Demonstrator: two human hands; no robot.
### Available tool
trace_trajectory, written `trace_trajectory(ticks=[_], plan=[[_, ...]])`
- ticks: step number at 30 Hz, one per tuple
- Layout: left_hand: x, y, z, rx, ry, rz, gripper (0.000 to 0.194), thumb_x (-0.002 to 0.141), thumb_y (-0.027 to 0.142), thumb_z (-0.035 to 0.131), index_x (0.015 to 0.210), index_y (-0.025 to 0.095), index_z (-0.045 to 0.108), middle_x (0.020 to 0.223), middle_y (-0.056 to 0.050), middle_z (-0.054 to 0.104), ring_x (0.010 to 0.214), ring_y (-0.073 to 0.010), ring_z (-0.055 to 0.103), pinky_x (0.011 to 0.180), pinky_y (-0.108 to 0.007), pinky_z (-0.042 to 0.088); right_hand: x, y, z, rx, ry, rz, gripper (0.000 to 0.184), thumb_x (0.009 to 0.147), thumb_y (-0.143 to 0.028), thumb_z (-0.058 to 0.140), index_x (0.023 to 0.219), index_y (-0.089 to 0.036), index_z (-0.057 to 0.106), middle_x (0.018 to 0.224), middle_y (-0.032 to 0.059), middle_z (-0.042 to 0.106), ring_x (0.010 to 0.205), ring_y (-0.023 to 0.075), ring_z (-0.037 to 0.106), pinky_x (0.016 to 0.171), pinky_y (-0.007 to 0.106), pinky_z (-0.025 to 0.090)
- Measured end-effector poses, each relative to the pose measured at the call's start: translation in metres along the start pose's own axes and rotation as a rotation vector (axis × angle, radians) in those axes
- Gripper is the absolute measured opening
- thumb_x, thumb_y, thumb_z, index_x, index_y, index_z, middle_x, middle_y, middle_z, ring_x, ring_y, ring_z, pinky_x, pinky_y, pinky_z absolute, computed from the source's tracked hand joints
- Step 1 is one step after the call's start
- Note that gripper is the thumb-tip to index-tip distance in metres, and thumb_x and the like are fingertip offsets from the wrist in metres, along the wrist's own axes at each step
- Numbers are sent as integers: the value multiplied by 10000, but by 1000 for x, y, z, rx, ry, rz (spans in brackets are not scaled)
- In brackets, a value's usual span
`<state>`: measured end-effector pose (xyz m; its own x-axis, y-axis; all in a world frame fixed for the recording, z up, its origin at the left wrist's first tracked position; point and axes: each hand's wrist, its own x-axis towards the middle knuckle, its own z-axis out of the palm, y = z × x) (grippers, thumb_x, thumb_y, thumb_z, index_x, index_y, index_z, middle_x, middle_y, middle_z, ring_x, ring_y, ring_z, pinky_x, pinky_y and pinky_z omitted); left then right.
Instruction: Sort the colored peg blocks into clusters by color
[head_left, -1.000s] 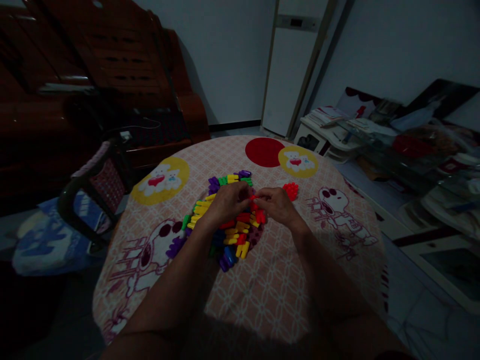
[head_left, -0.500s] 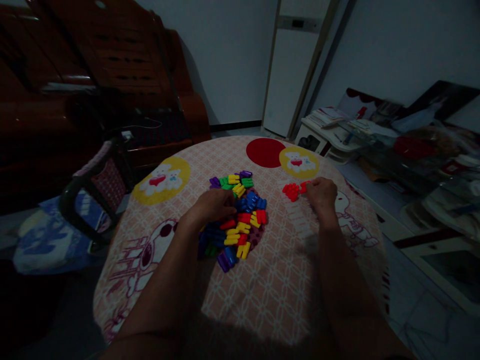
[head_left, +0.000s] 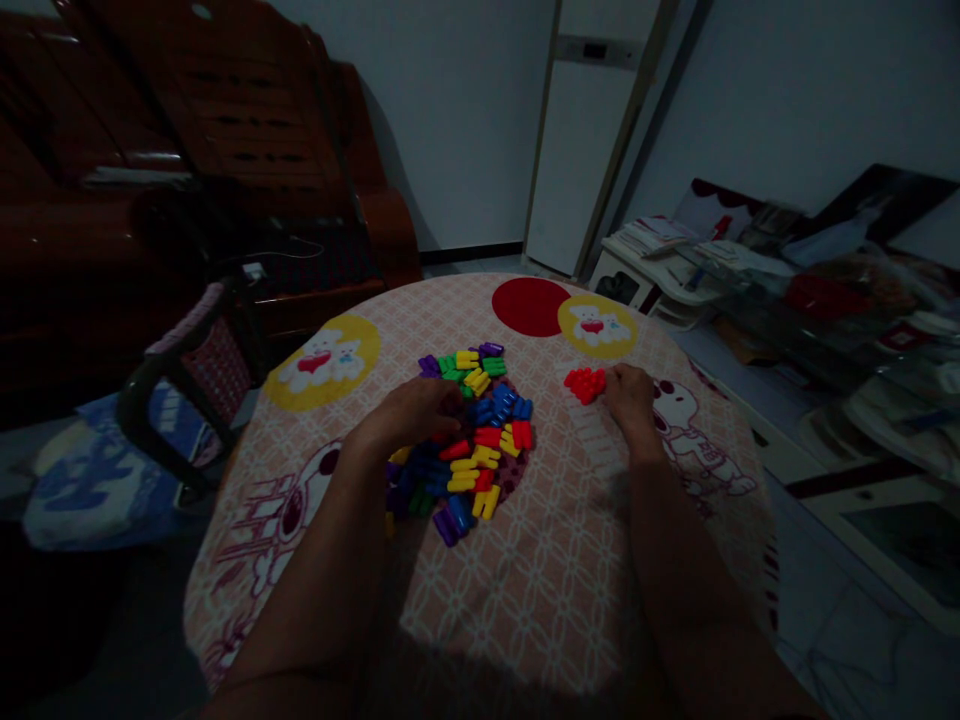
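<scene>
A mound of plastic toy blocks in blue point(head_left: 502, 404), yellow point(head_left: 463, 475), green, purple and red lies on the round table. My left hand point(head_left: 420, 408) reaches over its left side with bent fingers closed, and what is between them is hidden. To the right of the mound, several red toy blocks point(head_left: 583, 384) form a small cluster on the cloth. My right hand point(head_left: 630, 392) is at that cluster's right edge, its fingertips closed on a red block that touches the others. The fingers partly cover this block.
A patterned cloth point(head_left: 525, 580) covers the table. Beyond it stand a wooden sofa point(head_left: 262, 140) at the left and a tall white cabinet-like unit point(head_left: 581, 150). A chair point(head_left: 202, 350) is close on the left. A cluttered low stand point(head_left: 705, 285) is at the right.
My right hand has moved slightly left, bringing the red block against the red cluster. My left hand has shifted a little left over the mound.
</scene>
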<state>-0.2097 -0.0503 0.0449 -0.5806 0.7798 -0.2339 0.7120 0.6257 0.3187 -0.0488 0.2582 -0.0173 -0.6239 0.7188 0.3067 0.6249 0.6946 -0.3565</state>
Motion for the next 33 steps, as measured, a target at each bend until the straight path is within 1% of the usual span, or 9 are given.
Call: trace_trajectory(ticks=[5,10,13,16,20,23,26,30,33], plan=[[-5,-5,-5,14,38,-5,379,755,254,664,1131,224,701,1068,-43,763,977,-222,703,790,-254,507,-1,1,-4,24,-33,-65,378,911,-268,407,864,-138,759,839,155,749,771,239,635,719,317,418],[-8,-12,-10,-2,111,10,323,784,207,600,1082,199,726,1036,-53,766,958,-216,709,829,-263,509,-1,-4,-12,82,50,-54,397,902,-282,405,951,-116,762,914,172,757,827,264,657,773,345,449],[-7,-14,-10,-23,71,8,325,767,196,600,1062,209,737,1004,-41,770,926,-210,712,797,-251,513,-2,-11,-18,197,119,-80,373,877,-300,446,952,-118,763,915,162,758,859,273,673,804,358,472],[-6,-10,-7,-11,-3,-7,393,723,190,642,1102,231,737,1024,-34,771,932,-211,710,780,-241,512,-5,-21,-23,358,124,-139,332,865,-337,490,911,-142,754,836,114,745,801,257,679,758,354,497],[-6,-4,-3,87,-53,-27,510,686,205,687,1192,260,719,1077,-59,763,974,-243,699,773,-263,510,-12,-36,-26,525,64,-193,291,878,-377,517,853,-177,727,683,40,681,679,213,659,624,306,493],[-5,-2,-2,102,-63,-34,485,695,191,674,1172,254,730,1112,-71,755,997,-254,692,784,-274,510,-20,-52,-27,603,2,-211,284,893,-374,525,808,-178,712,641,27,655,616,181,636,570,272,471],[-4,-2,-3,64,-46,-51,434,693,133,626,1097,226,754,1058,-68,760,965,-247,697,778,-271,510,-33,-71,-26,632,-115,-279,266,899,-350,535,800,-180,715,676,31,674,631,170,639,574,259,469],[-4,1,-5,-72,119,14,337,731,157,589,1027,197,746,943,-48,756,878,-216,699,770,-267,517,-53,-98,-25,686,-318,-427,195,898,-302,582,905,-194,744,813,36,737,743,179,677,686,274,508],[-6,10,-4,-299,263,134,321,773,246,608,1071,182,707,924,-38,747,806,-188,691,738,-266,529,-65,-113,-25,690,-365,-516,222,881,-310,663,1064,-212,743,974,46,761,840,188,686,772,289,519]])
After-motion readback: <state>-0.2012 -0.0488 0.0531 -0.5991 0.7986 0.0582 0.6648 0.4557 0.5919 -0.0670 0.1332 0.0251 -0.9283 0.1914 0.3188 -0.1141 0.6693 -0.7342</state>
